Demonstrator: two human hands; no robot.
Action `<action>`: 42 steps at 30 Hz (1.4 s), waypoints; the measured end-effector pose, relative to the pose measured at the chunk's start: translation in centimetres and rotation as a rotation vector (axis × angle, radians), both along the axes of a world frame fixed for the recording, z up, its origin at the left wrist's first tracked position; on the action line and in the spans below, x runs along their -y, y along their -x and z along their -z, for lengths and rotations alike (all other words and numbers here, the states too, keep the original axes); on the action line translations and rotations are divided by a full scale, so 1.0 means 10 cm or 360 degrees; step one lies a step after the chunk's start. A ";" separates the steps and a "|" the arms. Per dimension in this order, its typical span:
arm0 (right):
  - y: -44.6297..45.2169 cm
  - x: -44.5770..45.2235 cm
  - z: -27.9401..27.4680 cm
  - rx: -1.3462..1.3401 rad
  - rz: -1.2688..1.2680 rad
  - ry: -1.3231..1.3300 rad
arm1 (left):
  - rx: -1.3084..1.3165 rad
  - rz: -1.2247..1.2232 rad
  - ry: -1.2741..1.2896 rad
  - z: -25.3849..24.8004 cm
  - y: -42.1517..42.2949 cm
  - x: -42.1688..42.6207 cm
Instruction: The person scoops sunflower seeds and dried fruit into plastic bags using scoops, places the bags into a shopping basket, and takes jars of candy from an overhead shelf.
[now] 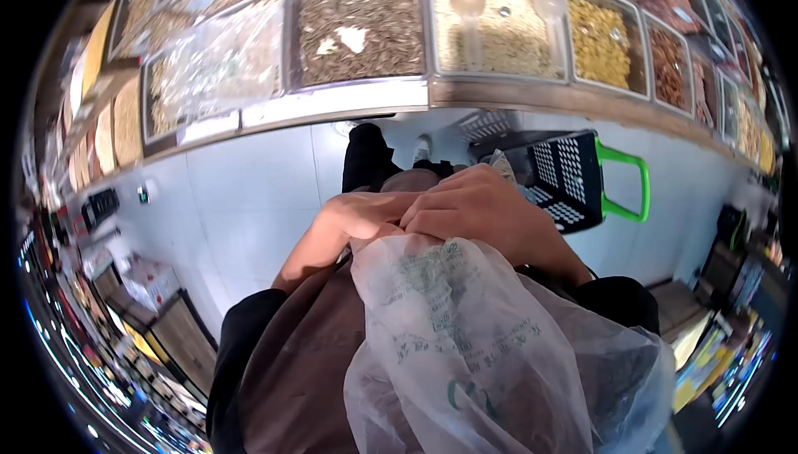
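Note:
A translucent plastic bag (465, 329) with green printing hangs against the dark brown apron, its gathered top at both hands. My left hand (366, 217) is closed at the top edge of the bag, its fingers partly behind the other hand. My right hand (474, 209) is closed over the same spot, knuckles up, touching my left hand. The fingertips of both hands are hidden among the fingers and the plastic.
Bins of dry goods line the counter (332, 117) ahead: sunflower seeds (362, 30), pale oats (499, 30) with two scoops, yellow pieces (600, 39). A black basket (565, 176) with a green handle (636, 180) stands on the floor at right.

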State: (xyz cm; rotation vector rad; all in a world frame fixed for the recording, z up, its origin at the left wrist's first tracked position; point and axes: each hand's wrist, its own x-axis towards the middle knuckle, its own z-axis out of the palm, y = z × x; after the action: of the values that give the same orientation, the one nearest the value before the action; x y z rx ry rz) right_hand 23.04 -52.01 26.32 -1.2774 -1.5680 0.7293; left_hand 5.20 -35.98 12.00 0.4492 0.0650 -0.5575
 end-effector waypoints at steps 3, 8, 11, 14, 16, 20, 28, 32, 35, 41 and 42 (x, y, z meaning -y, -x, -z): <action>-0.15 0.04 0.05 -0.0060 0.0188 0.0193 | -0.0137 0.0096 0.0002 0.08 -0.33 -0.19; -0.24 -0.40 1.12 -0.0899 0.0974 0.0303 | -0.0351 -0.0064 -0.0185 0.22 -0.83 -0.56; -0.55 -0.93 1.41 -0.1574 0.0918 0.1048 | -0.0491 -0.0282 -0.0327 0.39 -1.03 -0.76; -0.68 -1.39 1.71 -0.1857 0.0940 0.0927 | -0.0560 -0.0465 -0.0441 0.46 -1.16 -1.01; -0.73 -1.69 1.83 -0.1872 0.0861 0.1030 | -0.0559 -0.0534 -0.0496 0.55 -1.19 -1.20; -0.81 -2.16 1.96 -0.2131 0.0562 0.1440 | -0.0495 -0.0610 -0.0542 0.88 -1.07 -1.56; -1.01 -2.41 2.57 -0.1999 0.0351 0.1877 | -0.0345 -0.0261 -0.0078 0.80 -1.03 -2.00; -1.06 -2.27 2.34 -0.2117 0.0608 0.1792 | -0.0405 -0.0176 0.0448 0.77 -1.07 -2.18; -1.16 -2.05 2.38 -0.2432 0.0580 0.1811 | -0.0511 -0.0091 0.0790 0.77 -1.06 -2.23; -1.35 -1.71 1.99 -0.2649 0.0904 0.2074 | -0.1046 0.0068 0.1732 0.81 -1.05 -2.28; -1.42 -1.65 1.95 -0.2774 0.0607 0.2062 | -0.0885 0.0042 0.1516 0.80 -1.04 -2.31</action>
State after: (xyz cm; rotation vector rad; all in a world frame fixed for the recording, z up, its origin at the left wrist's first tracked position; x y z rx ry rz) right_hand 37.29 -35.47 6.79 -0.9292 0.7032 1.9040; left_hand 15.61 -12.88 4.04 -0.6410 0.3085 -0.6587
